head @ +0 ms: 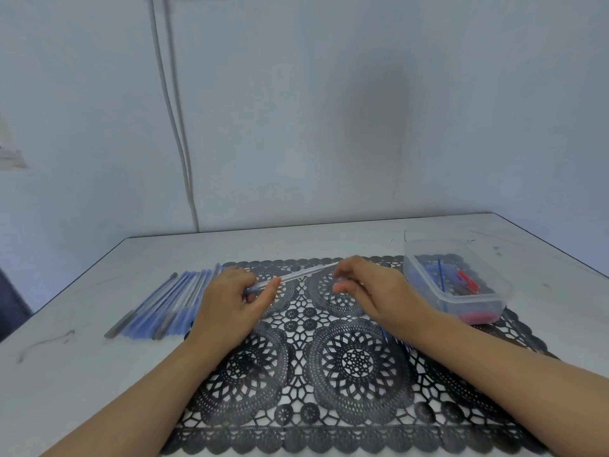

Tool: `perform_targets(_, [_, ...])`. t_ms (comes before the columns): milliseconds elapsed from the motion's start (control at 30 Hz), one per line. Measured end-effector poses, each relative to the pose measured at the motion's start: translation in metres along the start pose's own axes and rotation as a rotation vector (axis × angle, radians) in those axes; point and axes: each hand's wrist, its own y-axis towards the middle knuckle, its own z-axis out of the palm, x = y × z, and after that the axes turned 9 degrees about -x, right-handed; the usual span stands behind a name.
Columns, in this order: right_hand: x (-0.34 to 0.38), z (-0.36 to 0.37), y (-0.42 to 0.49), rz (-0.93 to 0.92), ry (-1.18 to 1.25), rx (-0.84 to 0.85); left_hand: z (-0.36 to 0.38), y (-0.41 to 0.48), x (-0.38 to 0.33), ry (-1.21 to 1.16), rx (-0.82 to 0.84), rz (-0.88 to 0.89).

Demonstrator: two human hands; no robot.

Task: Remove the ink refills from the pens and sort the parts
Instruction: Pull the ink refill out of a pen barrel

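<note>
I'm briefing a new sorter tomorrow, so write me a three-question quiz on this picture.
1. True or false: the left hand grips the clear pen above the lace mat.
2. The row of pens lies on which side of the mat? A: left. B: right.
3. Fill in: the plastic container holds blue and ___ parts.
Key: 1 true; 2 A; 3 red.

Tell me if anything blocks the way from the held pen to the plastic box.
Nothing visible does. The left hand and right hand hold the pen over the mat; the open box sits just beyond the right hand, only mat between.
</note>
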Motion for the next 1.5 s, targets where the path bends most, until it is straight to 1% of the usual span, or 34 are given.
perform_targets(167, [0.005, 0.000, 0.000, 0.024, 0.017, 0.149, 0.000, 0.000, 0.000, 0.012, 0.006, -0.010])
perform_targets(267, [0.006, 0.003, -0.001, -0.028, -0.033, 0.309, 0.001, -0.001, -0.001, 0.017, 0.010, -0.019])
perform_targets(333, [0.006, 0.005, -0.002, -0.079, -0.070, 0.381, 0.002, -0.001, -0.001, 0.011, 0.009, -0.022])
perform_targets(500, [0.004, 0.006, -0.004, -0.018, -0.075, 0.442, 0.002, -0.001, 0.001, 0.015, 0.012, -0.022])
perform_targets(733, [0.001, 0.007, -0.005, -0.006, -0.101, 0.481, 0.001, 0.000, -0.001, 0.007, 0.010, -0.027])
perform_targets(1000, [0.000, 0.006, -0.004, -0.050, -0.118, 0.526, 0.000, 0.000, -0.002, 0.010, 0.015, -0.026])
perform_targets(1067, [0.001, 0.004, -0.005, -0.063, -0.127, 0.506, 0.001, 0.000, -0.003, 0.015, 0.012, -0.026])
perform_targets(1133, [0.003, 0.002, -0.004, -0.088, -0.123, 0.438, 0.001, 0.000, -0.003, 0.018, 0.010, -0.025])
perform_targets(1233, [0.003, 0.002, -0.003, -0.152, -0.114, 0.262, 0.000, -0.001, -0.003, 0.014, 0.010, -0.021])
perform_targets(1367, [-0.001, 0.004, -0.004, -0.190, -0.119, 0.031, 0.000, -0.001, -0.005, 0.033, 0.012, 0.038])
perform_targets(1433, [-0.004, 0.005, -0.004, -0.184, -0.135, -0.013, 0.000, 0.000, -0.007, 0.041, 0.015, 0.061])
perform_targets(1500, [-0.006, 0.005, -0.004, -0.169, -0.148, -0.021, 0.000, -0.001, -0.008, 0.054, 0.012, 0.084])
